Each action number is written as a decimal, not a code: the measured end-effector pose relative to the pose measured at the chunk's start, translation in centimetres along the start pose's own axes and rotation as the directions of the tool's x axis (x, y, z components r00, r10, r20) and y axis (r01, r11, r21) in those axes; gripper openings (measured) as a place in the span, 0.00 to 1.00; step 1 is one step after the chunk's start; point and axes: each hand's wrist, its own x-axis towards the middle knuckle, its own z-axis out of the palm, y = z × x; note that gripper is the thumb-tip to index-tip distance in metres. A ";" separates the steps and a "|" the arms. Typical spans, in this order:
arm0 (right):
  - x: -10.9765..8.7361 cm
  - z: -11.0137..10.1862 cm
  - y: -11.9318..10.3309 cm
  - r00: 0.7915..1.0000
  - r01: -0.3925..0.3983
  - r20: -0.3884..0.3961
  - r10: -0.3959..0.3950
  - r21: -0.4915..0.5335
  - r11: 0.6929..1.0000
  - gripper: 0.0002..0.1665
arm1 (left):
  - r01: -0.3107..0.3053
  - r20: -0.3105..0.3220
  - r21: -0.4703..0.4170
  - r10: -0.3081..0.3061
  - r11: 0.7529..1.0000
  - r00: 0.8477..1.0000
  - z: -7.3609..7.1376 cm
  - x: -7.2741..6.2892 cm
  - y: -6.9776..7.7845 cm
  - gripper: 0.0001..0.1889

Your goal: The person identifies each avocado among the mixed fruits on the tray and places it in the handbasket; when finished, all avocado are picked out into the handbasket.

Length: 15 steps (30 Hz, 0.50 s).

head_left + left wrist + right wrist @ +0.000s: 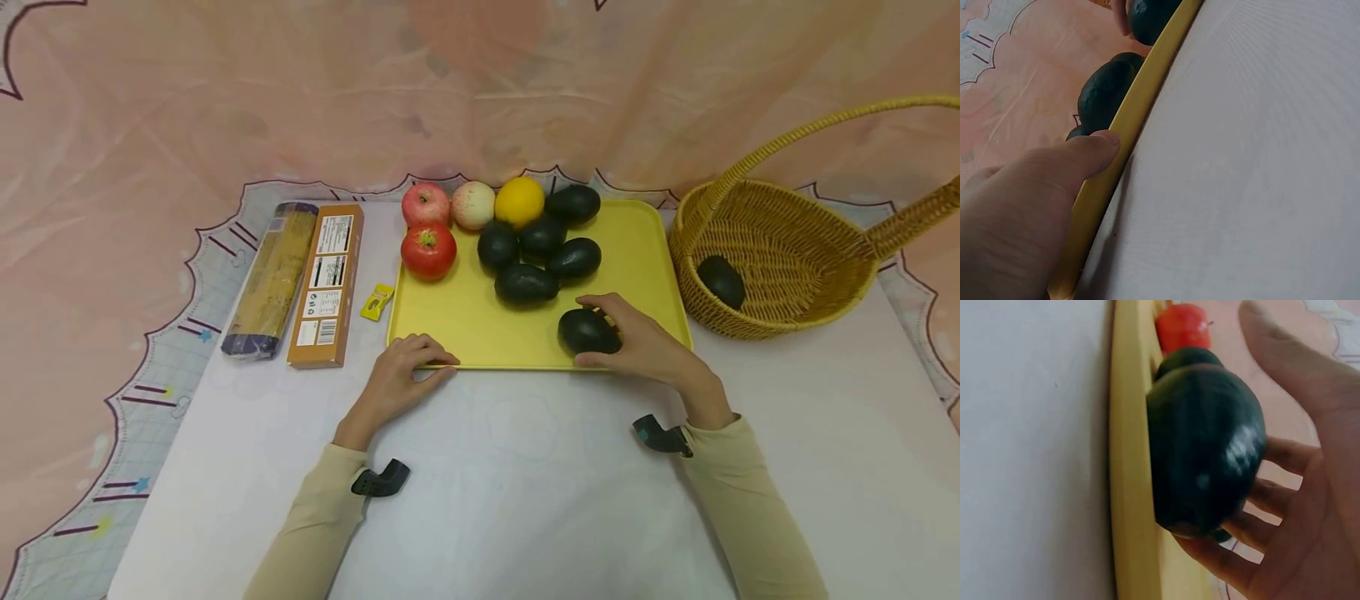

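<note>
In the head view, my right hand [641, 342] is around a dark green avocado [587, 332] near the front edge of the yellow tray [465, 329]. The right wrist view shows that avocado [1207, 450] with the fingers spread along its far side and the thumb standing apart from it. My left hand [401, 375] rests at the tray's front left, its thumb lying on the rim [1129, 119] in the left wrist view. Further back on the tray lie several more avocados [527, 284].
A red apple-like fruit [428, 251], a pink apple [426, 205], a pale round fruit [473, 206] and a yellow fruit [520, 202] sit on the tray. Right stands a wicker basket [795, 275] holding an avocado [721, 282]. Left lie a brown box [326, 287], noodle-like packet [273, 279] and yellow sachet [377, 302].
</note>
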 end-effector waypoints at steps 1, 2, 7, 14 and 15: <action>0.1 0.1 0.0 1.000 -0.004 -0.004 0.003 -0.015 1.000 0.54 | 0.001 0.000 -0.001 -0.001 1.000 1.000 0.0 0.0 0.0 0.07; 0.1 0.2 0.0 1.000 -0.007 -0.010 0.007 -0.026 1.000 0.55 | 0.002 0.001 -0.002 -0.002 1.000 1.000 0.0 0.0 0.0 0.07; 0.4 0.7 0.2 0.999 -0.010 -0.044 0.007 -0.070 0.998 0.53 | 0.004 0.002 0.007 -0.004 1.000 1.000 0.0 0.0 0.0 0.07; 0.4 1.0 0.4 0.997 0.028 -0.074 -0.034 -0.084 0.996 0.47 | -0.001 0.000 0.005 0.001 1.000 1.000 0.1 -0.1 -0.1 0.07; 0.4 1.0 0.4 0.997 0.030 -0.072 -0.036 -0.085 0.996 0.46 | 0.001 0.002 0.006 -0.001 1.000 1.000 0.1 -0.1 -0.1 0.07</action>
